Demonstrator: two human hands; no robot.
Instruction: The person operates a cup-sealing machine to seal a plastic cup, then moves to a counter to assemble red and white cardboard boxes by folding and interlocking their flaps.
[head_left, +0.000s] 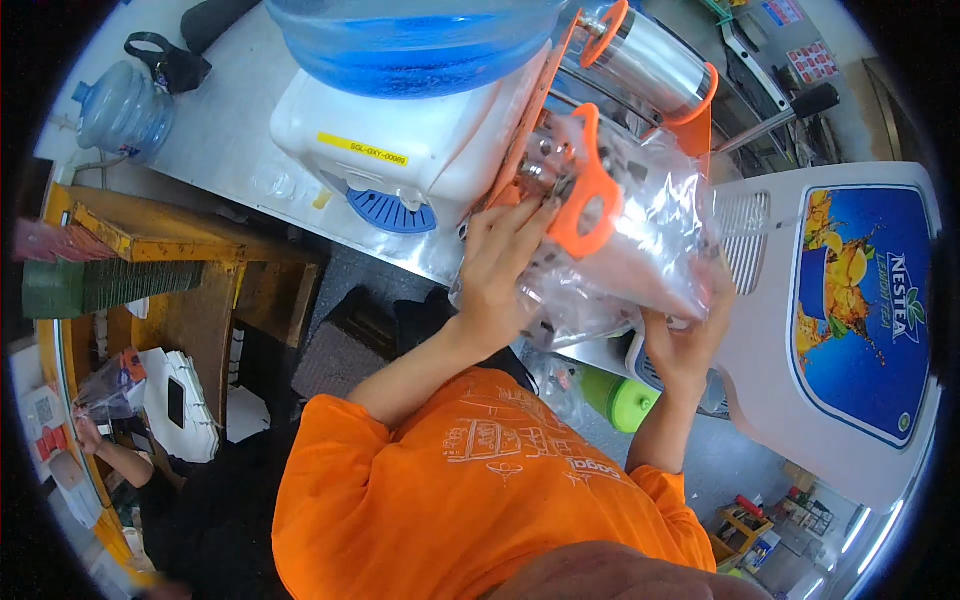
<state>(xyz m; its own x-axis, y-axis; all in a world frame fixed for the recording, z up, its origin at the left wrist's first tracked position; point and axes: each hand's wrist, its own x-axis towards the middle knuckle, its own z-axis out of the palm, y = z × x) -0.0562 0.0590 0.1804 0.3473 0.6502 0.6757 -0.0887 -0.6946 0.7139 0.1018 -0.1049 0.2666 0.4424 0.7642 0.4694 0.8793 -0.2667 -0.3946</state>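
Note:
A clear, shiny plastic bag [668, 205] is held between my two hands, in front of an orange-framed device with a steel cylinder [652, 62]. An orange plate with an oval hole [585, 205] shows at the bag's left part; I cannot tell whether it lies inside or against the bag. My left hand [500, 265] is closed at the bag's left edge, with its fingertips beside the orange plate. From below, my right hand [688, 335] grips the bag's lower right side, its fingers partly hidden by the film.
On the metal counter [235, 120], a white water dispenser [390, 130] carries a blue bottle [420, 45]. A white drink machine [780, 300] stands at right, a green container [620, 400] below the counter. Another person's hand [90, 435] is at the far left, near wooden shelving [190, 235].

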